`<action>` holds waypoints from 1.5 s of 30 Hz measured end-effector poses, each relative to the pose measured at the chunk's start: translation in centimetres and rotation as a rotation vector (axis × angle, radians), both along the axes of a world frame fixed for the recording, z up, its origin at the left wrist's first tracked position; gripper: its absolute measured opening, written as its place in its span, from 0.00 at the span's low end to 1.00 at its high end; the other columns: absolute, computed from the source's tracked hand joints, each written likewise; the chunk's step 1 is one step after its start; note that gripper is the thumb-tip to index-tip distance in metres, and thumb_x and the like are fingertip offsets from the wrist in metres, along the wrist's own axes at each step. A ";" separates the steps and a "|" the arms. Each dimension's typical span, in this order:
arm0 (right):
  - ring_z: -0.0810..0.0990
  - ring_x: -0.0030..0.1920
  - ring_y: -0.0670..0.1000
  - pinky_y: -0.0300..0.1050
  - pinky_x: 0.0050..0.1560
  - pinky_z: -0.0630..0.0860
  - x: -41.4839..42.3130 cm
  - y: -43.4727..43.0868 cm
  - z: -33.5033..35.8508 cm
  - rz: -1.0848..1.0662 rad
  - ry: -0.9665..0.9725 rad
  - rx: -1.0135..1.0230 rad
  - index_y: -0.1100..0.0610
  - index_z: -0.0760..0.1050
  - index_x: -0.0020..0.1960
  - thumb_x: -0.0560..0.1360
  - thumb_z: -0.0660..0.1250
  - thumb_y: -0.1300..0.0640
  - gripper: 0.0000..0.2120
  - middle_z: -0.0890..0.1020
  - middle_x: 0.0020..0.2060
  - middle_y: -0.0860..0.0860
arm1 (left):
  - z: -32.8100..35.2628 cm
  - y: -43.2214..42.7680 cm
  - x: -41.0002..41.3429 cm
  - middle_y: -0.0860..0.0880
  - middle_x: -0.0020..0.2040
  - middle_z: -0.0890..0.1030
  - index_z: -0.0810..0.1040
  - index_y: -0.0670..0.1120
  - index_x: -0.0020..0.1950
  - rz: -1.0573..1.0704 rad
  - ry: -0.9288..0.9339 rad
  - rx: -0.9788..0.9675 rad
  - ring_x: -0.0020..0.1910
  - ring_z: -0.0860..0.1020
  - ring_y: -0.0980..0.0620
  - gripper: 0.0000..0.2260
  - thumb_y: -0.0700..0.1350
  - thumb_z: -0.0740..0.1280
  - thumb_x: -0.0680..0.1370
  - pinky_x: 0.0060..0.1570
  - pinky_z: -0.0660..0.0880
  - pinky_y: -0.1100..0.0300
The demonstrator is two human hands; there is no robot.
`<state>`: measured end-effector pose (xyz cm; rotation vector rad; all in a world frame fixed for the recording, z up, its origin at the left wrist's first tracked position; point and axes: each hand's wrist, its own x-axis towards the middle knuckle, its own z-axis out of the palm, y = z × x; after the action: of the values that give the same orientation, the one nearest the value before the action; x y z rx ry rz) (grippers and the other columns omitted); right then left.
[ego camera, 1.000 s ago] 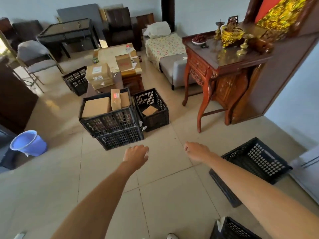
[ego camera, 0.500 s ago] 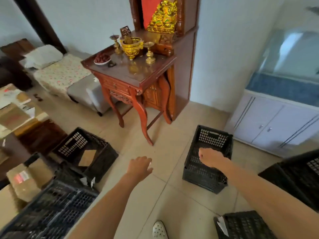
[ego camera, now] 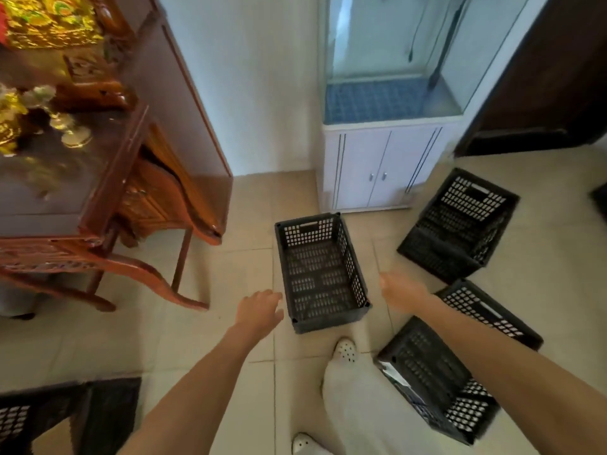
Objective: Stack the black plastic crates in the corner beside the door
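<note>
We are looking down at the floor [ego camera: 243, 257]. A wooden bench [ego camera: 98, 198] is standing on the left. Our left hand [ego camera: 259, 310] is hanging loose and empty, just left of a crate [ego camera: 320, 270] sitting upright in the middle. Our right hand [ego camera: 402, 293] is hanging loose and empty just right of it. A far crate [ego camera: 460, 224], a side crate [ego camera: 486, 310] and a near crate [ego camera: 433, 379] are sitting on the right.

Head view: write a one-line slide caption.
Left hand and right hand reach toward an empty crate on the floor; more crates lie to its right.
</note>
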<state>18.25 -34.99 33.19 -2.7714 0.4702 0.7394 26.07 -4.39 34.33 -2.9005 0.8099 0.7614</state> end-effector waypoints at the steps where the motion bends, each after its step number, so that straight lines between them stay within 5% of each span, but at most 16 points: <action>1: 0.79 0.55 0.60 0.52 0.51 0.75 0.7 -0.9 -0.7 -0.031 0.001 -0.016 0.57 0.73 0.60 0.79 0.55 0.56 0.14 0.79 0.55 0.58 | -0.5 -1.0 1.4 0.49 0.64 0.77 0.72 0.50 0.68 -0.012 0.005 -0.006 0.61 0.76 0.46 0.16 0.51 0.58 0.81 0.58 0.74 0.51; 8: 0.77 0.58 0.54 0.49 0.58 0.73 9.6 -5.9 -4.0 -0.085 0.098 0.062 0.59 0.69 0.67 0.81 0.53 0.58 0.17 0.78 0.60 0.55 | -3.0 -6.8 11.5 0.50 0.57 0.80 0.75 0.50 0.62 0.007 0.061 -0.054 0.53 0.79 0.48 0.13 0.51 0.59 0.80 0.50 0.76 0.53; 15: 0.77 0.58 0.56 0.51 0.57 0.74 20.0 -7.6 -8.6 -0.137 0.160 0.129 0.58 0.68 0.68 0.80 0.52 0.58 0.17 0.76 0.60 0.55 | -9.0 -8.2 20.4 0.51 0.59 0.79 0.75 0.51 0.62 0.092 0.136 -0.058 0.56 0.79 0.50 0.13 0.51 0.60 0.80 0.49 0.74 0.56; 26: 0.78 0.52 0.56 0.52 0.52 0.76 27.1 -7.3 -26.6 -0.200 0.224 0.055 0.56 0.70 0.60 0.79 0.54 0.57 0.12 0.79 0.54 0.55 | -26.1 -7.7 29.3 0.50 0.62 0.79 0.76 0.51 0.65 0.228 0.282 -0.089 0.60 0.78 0.49 0.14 0.50 0.60 0.81 0.51 0.73 0.56; 30: 0.76 0.57 0.57 0.54 0.56 0.74 27.0 -6.8 -33.2 -0.219 0.284 0.006 0.56 0.67 0.64 0.77 0.56 0.57 0.16 0.76 0.58 0.55 | -33.2 -6.4 29.9 0.49 0.59 0.80 0.74 0.51 0.63 0.345 0.367 -0.066 0.57 0.78 0.48 0.13 0.51 0.62 0.80 0.48 0.72 0.57; 38: 0.73 0.63 0.61 0.54 0.59 0.72 27.3 -9.0 -43.2 -0.473 0.310 -0.012 0.62 0.61 0.70 0.79 0.59 0.51 0.23 0.72 0.65 0.59 | -45.2 -6.5 29.5 0.37 0.73 0.67 0.57 0.42 0.77 0.828 0.695 -0.166 0.72 0.67 0.40 0.35 0.47 0.72 0.76 0.69 0.68 0.47; 42: 0.74 0.63 0.62 0.54 0.60 0.73 26.8 -9.0 -47.0 -0.620 0.248 0.102 0.62 0.60 0.71 0.79 0.61 0.47 0.27 0.72 0.65 0.61 | -48.7 -7.0 28.2 0.41 0.58 0.77 0.65 0.42 0.67 0.908 0.700 -0.193 0.60 0.76 0.40 0.26 0.49 0.72 0.76 0.55 0.72 0.52; 45: 0.74 0.62 0.61 0.54 0.59 0.73 26.2 -9.1 -48.5 -0.694 0.182 0.144 0.62 0.61 0.71 0.79 0.61 0.46 0.27 0.72 0.64 0.61 | -50.1 -7.3 28.3 0.42 0.55 0.76 0.64 0.43 0.58 0.926 0.669 -0.211 0.56 0.78 0.39 0.23 0.51 0.73 0.74 0.56 0.76 0.48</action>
<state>44.46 -44.07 -15.28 -2.1779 1.2651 0.7950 54.36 -11.66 -15.77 -3.1313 -0.6134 1.8409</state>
